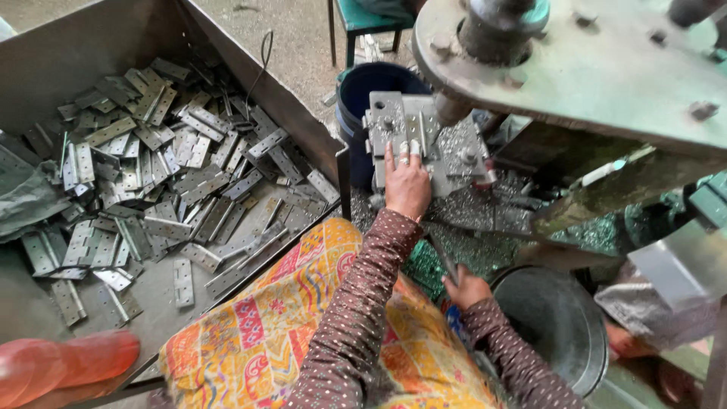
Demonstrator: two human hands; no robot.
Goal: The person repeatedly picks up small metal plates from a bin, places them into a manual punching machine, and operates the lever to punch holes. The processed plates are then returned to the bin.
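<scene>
- Steel, grey and worn, makes up the biggest thing in view: the press machine (591, 68), whose round head and ram hang right over the work so each piece can be set beneath it.
- Sheet-metal bin (68, 53) on the left, open-topped and tilted toward the person, keeps its load within an arm's reach.
- Loose hinge plates (151, 174), dull silver with punched holes, lie heaped in that bin in no order; one lies apart near its lower edge.
- Dark round pan (556, 322) sits low on the right, just beside the right hand, apparently placed to catch pieces.
- Blue bucket (371, 95) stands behind the fixture, between bin and machine.
- Fixture block (420, 140) under the ram holds a hinge plate flat; bright metal chips (454, 242) litter the bed around it.
- Left hand (407, 185) rests on the block, fingers pressed together and laid flat on the plate, seemingly to steady it.
- Right hand (466, 289) is closed, fingers pinching a thin dark rod (441, 259) that slants up toward the bed.
- No labels, packages or signs are visible.
</scene>
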